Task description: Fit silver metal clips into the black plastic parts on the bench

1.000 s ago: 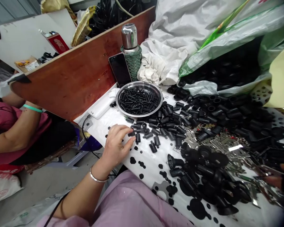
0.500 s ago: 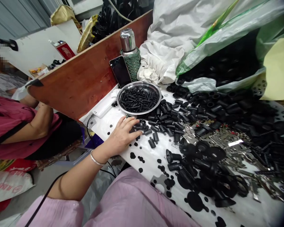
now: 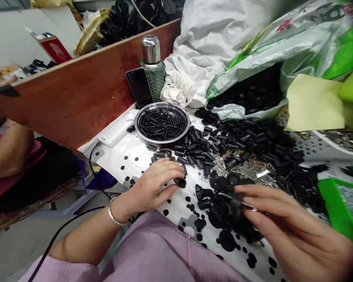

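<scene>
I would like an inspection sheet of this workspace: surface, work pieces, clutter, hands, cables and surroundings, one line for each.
Surface: white table covering, black spots.
Work pieces: loose black cylinders, metal strips; steel bowl of ridged black pieces.
Clutter: phone beside flask.
Hands: left hand holds a black tubular part; right hand holds a dark piece, blurred.
Cables: black cable runs from white device past the table edge.
Surroundings: reddish board, another person's arm beyond it.

There are the person's two hands (image 3: 157,184) (image 3: 294,223), one bowl (image 3: 162,141) and one flask (image 3: 151,51).
</scene>
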A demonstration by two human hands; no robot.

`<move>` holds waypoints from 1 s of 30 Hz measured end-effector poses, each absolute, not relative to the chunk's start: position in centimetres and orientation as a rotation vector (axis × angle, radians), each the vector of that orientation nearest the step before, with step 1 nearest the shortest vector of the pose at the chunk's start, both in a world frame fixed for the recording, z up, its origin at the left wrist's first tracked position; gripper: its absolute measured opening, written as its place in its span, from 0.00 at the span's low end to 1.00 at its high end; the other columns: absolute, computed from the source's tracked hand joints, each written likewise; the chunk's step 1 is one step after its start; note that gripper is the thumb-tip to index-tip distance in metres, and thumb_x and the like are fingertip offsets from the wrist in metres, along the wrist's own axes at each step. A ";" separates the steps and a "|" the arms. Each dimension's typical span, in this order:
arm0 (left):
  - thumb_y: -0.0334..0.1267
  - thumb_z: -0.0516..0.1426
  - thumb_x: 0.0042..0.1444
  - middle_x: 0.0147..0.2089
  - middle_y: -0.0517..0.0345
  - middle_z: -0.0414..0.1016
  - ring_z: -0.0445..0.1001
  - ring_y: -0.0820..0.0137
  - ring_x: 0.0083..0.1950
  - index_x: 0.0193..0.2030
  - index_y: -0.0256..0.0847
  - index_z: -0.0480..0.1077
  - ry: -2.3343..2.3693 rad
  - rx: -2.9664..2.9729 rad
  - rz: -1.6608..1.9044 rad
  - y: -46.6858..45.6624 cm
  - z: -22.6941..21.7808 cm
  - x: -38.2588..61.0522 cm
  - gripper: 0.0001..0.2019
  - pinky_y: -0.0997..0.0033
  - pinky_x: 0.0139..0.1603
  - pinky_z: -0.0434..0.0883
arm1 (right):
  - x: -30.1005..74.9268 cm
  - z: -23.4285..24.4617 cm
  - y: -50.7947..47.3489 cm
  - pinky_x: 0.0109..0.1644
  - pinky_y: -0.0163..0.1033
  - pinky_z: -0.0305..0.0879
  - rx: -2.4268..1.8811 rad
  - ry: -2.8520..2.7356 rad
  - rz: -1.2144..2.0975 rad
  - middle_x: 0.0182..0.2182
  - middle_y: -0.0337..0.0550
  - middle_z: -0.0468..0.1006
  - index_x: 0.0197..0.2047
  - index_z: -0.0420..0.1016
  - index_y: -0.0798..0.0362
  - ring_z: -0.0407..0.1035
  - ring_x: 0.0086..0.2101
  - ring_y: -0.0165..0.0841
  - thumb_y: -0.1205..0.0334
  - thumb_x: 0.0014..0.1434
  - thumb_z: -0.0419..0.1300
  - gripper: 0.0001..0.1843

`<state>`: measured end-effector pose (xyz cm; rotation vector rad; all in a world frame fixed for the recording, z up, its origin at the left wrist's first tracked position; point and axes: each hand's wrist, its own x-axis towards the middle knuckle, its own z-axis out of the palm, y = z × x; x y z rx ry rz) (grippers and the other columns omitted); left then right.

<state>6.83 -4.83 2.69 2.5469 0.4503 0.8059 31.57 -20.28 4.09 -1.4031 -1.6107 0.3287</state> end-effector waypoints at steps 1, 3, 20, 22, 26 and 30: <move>0.29 0.53 0.57 0.48 0.48 0.72 0.69 0.66 0.52 0.51 0.36 0.63 0.439 2.469 0.804 -5.4 2.7 7.2 0.14 0.56 0.60 0.60 | 30.2 5.7 -19.0 0.42 0.37 0.72 -1.369 -1.656 0.331 0.42 0.48 0.74 0.40 0.73 0.52 0.71 0.43 0.36 0.74 0.53 0.59 0.12; 0.30 0.53 0.57 0.44 0.51 0.74 0.71 0.67 0.48 0.50 0.36 0.64 0.439 2.361 0.785 -6.2 2.5 7.8 0.14 0.59 0.59 0.62 | 28.3 7.6 -17.6 0.43 0.35 0.71 -1.335 -1.764 0.323 0.42 0.47 0.74 0.41 0.72 0.53 0.70 0.43 0.33 0.75 0.54 0.58 0.12; 0.34 0.51 0.60 0.39 0.52 0.71 0.69 0.71 0.39 0.49 0.36 0.68 0.304 1.805 0.601 -6.8 2.5 7.1 0.12 0.71 0.41 0.68 | 26.8 7.8 -15.6 0.45 0.36 0.70 -1.283 -2.167 0.308 0.41 0.51 0.76 0.48 0.67 0.59 0.71 0.42 0.33 0.65 0.59 0.56 0.14; 0.34 0.51 0.60 0.39 0.53 0.71 0.70 0.71 0.38 0.48 0.36 0.69 0.331 1.748 0.584 -6.8 2.4 7.2 0.11 0.72 0.40 0.68 | 26.9 7.7 -15.8 0.46 0.40 0.69 -1.297 -2.303 0.188 0.43 0.53 0.76 0.54 0.63 0.59 0.71 0.43 0.36 0.60 0.59 0.57 0.22; 0.37 0.51 0.60 0.37 0.52 0.71 0.70 0.69 0.37 0.47 0.36 0.70 0.305 1.698 0.543 -6.8 2.3 7.3 0.12 0.70 0.39 0.69 | 27.2 7.3 -16.2 0.47 0.45 0.68 -1.292 -2.503 0.006 0.46 0.54 0.75 0.60 0.57 0.60 0.69 0.45 0.37 0.68 0.61 0.53 0.24; 0.40 0.50 0.60 0.34 0.52 0.72 0.71 0.69 0.35 0.43 0.35 0.72 0.269 1.641 0.471 -7.1 2.6 7.2 0.13 0.71 0.37 0.70 | 27.0 6.6 -16.3 0.45 0.42 0.69 -1.151 -2.489 -0.042 0.39 0.54 0.78 0.55 0.60 0.67 0.71 0.42 0.35 0.70 0.60 0.53 0.20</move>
